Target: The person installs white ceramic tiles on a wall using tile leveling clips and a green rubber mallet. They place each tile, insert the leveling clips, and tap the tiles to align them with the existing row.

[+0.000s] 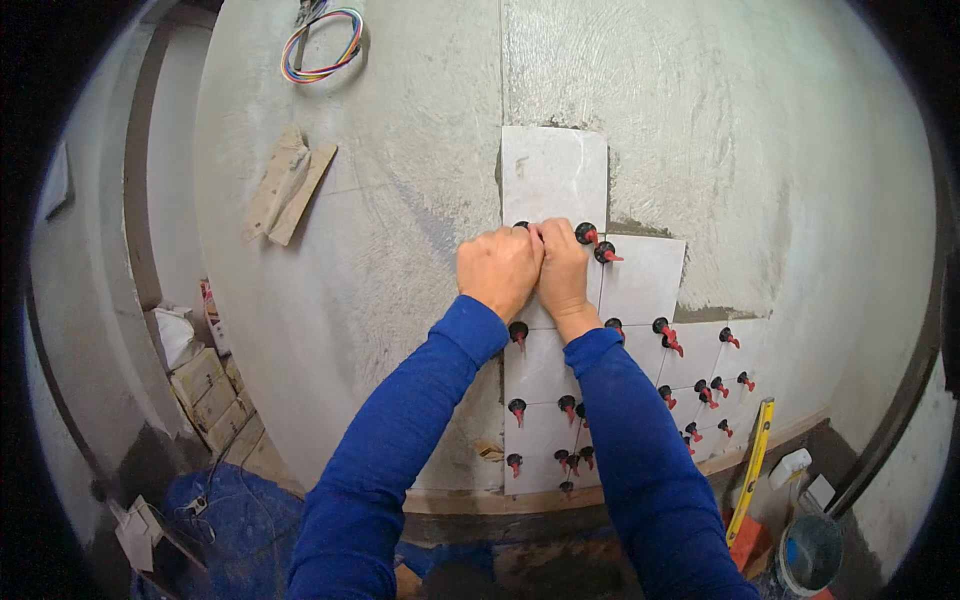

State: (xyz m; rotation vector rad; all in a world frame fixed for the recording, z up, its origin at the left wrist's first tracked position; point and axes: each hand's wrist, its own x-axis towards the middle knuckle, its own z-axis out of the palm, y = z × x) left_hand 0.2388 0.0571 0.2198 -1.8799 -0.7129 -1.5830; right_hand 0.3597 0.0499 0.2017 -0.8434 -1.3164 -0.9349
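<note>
Both my hands are raised to the wall and meet at the joint below the top light-grey tile (554, 178). My left hand (498, 268) is closed, knuckles outward, with the black cap of a tile leveling clip (521, 226) just showing above it. Against it, my right hand (563, 265) is also closed, fingertips curled in. What the fingers hold is hidden. Right of my right hand, a black-and-red leveling clip (586, 234) sits on the joint, with another clip (606, 253) beside it. Several more clips dot the tile joints lower down.
A yellow spirit level (750, 470) leans at the lower right near a bucket (810, 555). Coiled coloured wires (322, 72) hang from the upper wall. Torn cardboard (285, 190) is on the left wall. Stacked boxes (208, 395) and a blue floor sheet (235, 520) are at lower left.
</note>
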